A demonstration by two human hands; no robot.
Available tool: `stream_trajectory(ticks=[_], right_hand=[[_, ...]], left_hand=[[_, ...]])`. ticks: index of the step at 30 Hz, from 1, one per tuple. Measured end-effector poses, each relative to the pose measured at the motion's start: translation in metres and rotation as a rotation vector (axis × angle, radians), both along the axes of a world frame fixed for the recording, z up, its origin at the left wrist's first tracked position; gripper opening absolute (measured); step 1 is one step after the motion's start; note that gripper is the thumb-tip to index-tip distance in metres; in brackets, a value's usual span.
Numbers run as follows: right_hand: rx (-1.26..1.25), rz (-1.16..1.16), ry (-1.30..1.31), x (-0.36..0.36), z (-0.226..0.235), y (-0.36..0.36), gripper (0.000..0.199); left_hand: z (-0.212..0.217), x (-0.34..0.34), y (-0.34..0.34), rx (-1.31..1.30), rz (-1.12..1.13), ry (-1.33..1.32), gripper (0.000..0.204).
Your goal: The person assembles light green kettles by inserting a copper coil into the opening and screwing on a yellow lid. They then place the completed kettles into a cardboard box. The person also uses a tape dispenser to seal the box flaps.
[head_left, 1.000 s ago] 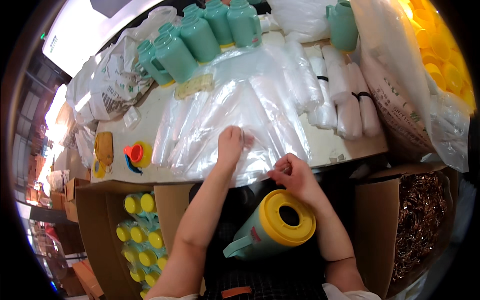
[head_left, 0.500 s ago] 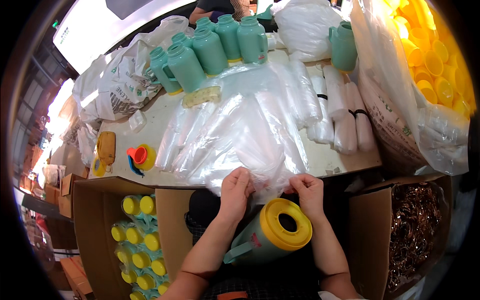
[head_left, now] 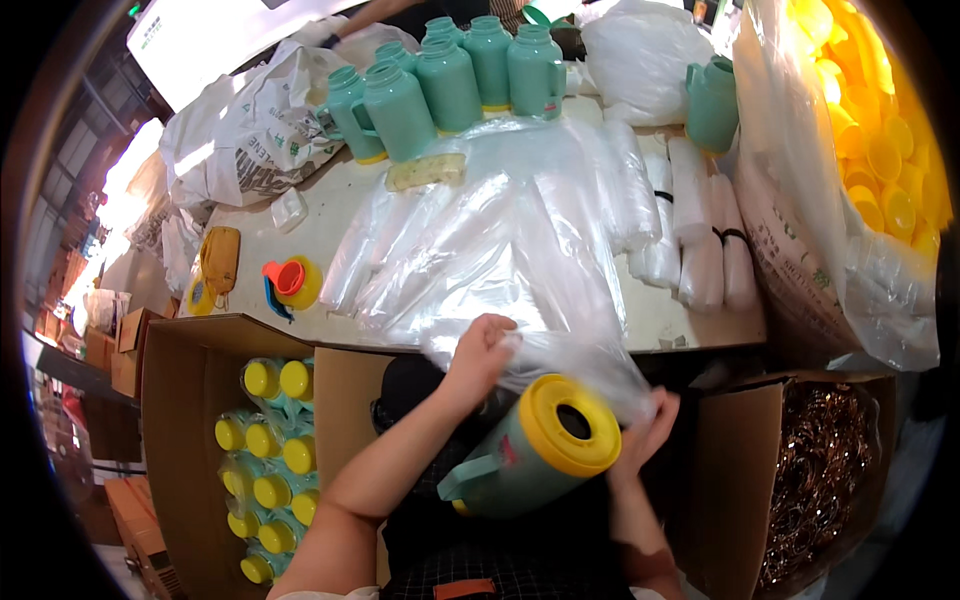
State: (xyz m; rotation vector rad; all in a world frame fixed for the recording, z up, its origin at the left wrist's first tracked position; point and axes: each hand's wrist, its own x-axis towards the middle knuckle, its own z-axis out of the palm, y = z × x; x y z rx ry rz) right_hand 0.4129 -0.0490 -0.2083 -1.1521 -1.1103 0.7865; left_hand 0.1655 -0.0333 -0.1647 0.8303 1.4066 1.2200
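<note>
A transparent plastic bag (head_left: 590, 372) is stretched between my two hands above the table's near edge. My left hand (head_left: 482, 352) is closed on its left side. My right hand (head_left: 648, 428), a little blurred, pinches its right corner. Beneath the bag, a mint-green flask body (head_left: 515, 478) with a handle lies tilted on my lap, its yellow ring-shaped end (head_left: 540, 425) facing up with a dark round hole. More transparent bags (head_left: 470, 260) lie flat in a stack on the table, with a pale yellowish block (head_left: 425, 172) on top.
Several green flask bodies (head_left: 400, 110) stand at the back; another (head_left: 712, 105) stands right. Rolled plastic bags (head_left: 690, 200) lie nearby. A carton (head_left: 230, 335) of yellow-capped flasks is at left, a carton (head_left: 735, 480) with brown shiny pieces at right. A sack holds yellow parts (head_left: 885, 155).
My right hand has moved right and down, drawing the bag's edge out from between my hands. My left hand has risen slightly. The view has shifted a little; a person's arm now reaches in at the back.
</note>
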Motion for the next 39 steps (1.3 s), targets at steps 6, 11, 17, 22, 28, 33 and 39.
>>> stream_trajectory(ticks=[6, 11, 17, 22, 28, 33, 39], right_hand=[[-0.062, 0.562, -0.416, -0.007, -0.027, -0.114, 0.010], [-0.686, 1.288, -0.329, -0.050, -0.032, -0.122, 0.066], [-0.102, 1.349, -0.263, -0.152, 0.059, -0.100, 0.079], [0.261, 1.618, -0.162, -0.273, 0.145, -0.121, 0.095], [0.057, 1.630, -0.174, -0.251, 0.111, -0.120, 0.077], [-0.263, 1.022, -0.544, -0.093, -0.001, -0.095, 0.065], [-0.045, 0.690, -0.522, -0.011, 0.005, -0.107, 0.043]], left_hand=[[0.047, -0.004, -0.164, 0.237, -0.059, 0.878, 0.065], [-0.027, -0.010, -0.246, -0.104, 0.274, 0.983, 0.051], [0.009, -0.067, -0.293, -0.050, 0.602, 1.453, 0.029], [0.009, -0.207, -0.339, -0.003, 1.096, 1.254, 0.026], [-0.034, -0.375, -0.354, -0.388, 1.236, 0.501, 0.043], [-0.055, -0.277, -0.301, -0.433, 0.956, 1.371, 0.057], [-0.060, -0.126, -0.284, -0.045, 0.100, 1.562, 0.049]])
